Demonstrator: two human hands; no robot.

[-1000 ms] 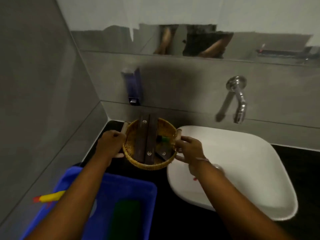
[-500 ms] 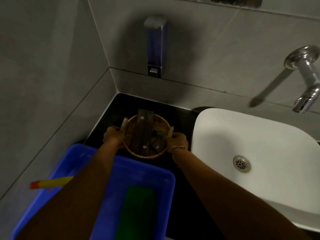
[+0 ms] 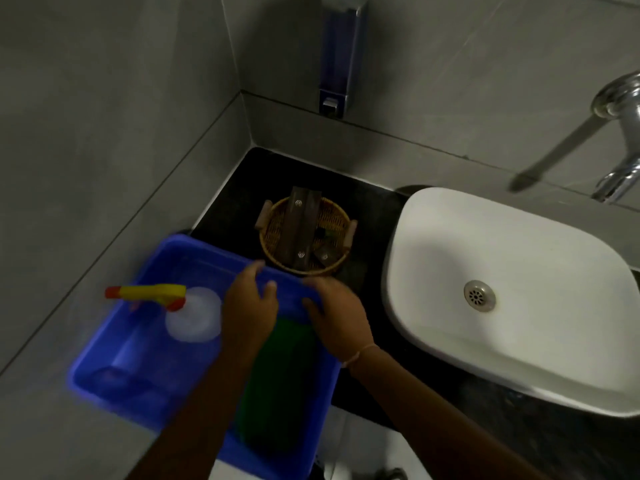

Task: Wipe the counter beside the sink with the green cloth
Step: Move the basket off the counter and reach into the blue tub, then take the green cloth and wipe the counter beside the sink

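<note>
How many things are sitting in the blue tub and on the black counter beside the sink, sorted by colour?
Blue: 1, the blue tub
Green: 1, the green cloth in the tub
Clear with yellow and red top: 1, the spray bottle in the tub
Tan: 1, the wicker basket on the counter
Total: 4, not counting the dark pieces inside the basket

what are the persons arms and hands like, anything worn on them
Both forearms are bare, with no sleeves in view and no gloves. The right hand has a thin, light-coloured band or thread around its wrist. The left hand shows no ring, watch or band. The picture is dim and slightly blurred, so finer detail cannot be told.
</note>
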